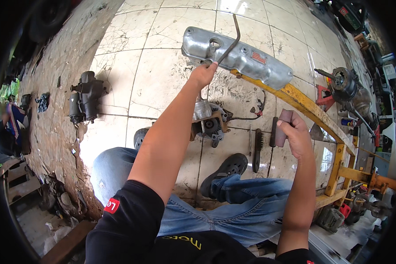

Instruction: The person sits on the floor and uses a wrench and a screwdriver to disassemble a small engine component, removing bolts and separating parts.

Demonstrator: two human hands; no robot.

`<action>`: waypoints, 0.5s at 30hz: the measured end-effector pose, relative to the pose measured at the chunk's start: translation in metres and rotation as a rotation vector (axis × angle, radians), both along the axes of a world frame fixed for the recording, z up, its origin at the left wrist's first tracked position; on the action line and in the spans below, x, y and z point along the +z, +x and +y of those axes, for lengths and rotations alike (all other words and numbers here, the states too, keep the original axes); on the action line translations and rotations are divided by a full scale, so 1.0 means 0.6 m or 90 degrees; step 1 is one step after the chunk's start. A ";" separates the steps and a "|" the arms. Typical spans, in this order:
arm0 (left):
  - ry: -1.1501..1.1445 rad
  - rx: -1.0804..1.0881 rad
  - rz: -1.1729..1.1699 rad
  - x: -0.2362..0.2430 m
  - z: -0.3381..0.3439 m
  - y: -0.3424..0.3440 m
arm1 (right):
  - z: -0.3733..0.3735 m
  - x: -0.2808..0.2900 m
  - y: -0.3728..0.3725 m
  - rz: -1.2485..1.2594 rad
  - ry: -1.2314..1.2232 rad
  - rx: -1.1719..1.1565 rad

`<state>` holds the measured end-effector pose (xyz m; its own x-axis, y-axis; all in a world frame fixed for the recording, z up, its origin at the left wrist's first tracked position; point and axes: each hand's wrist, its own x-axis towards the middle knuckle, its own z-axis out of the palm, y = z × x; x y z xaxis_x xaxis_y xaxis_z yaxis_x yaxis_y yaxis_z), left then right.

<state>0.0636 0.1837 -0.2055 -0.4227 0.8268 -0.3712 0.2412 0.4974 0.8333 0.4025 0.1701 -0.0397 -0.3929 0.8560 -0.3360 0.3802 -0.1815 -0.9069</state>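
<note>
My left hand (203,74) is closed round the lower end of a bent metal rod (238,33). The rod crosses in front of a long silver valve cover (251,56) that has round holes and a small red label. Below the left hand sits a mechanical part (209,122) with a silver housing and a brownish bracket, partly covered by my forearm. My right hand (297,134) pinches a folded brownish sheet of sandpaper (285,123), thumb on its face. Beside the sandpaper, on the tiles, lie a dark-handled wire brush (257,149) and a dark flat bar (273,132).
A curved yellow steel frame (312,105) runs from under the valve cover to the right. A dark starter motor (87,97) lies on the left tiles. A red jack stand (324,97) and a greasy axle part (343,83) stand at the far right. My shoe (231,168) is close to the brush.
</note>
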 end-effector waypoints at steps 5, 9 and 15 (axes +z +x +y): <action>-0.001 0.023 -0.045 0.016 -0.018 -0.008 | 0.024 0.007 0.014 -0.018 0.006 0.026; 0.037 0.060 -0.126 0.079 -0.050 0.014 | 0.045 0.003 0.017 -0.024 -0.014 0.018; 0.160 0.069 -0.072 0.160 -0.083 0.051 | 0.051 0.004 -0.007 0.001 0.006 0.044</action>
<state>0.0944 0.1341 -0.1096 -0.4812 0.8509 -0.2107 0.0961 0.2901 0.9522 0.3983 0.2006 -0.0372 -0.4515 0.8300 -0.3275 0.3902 -0.1465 -0.9090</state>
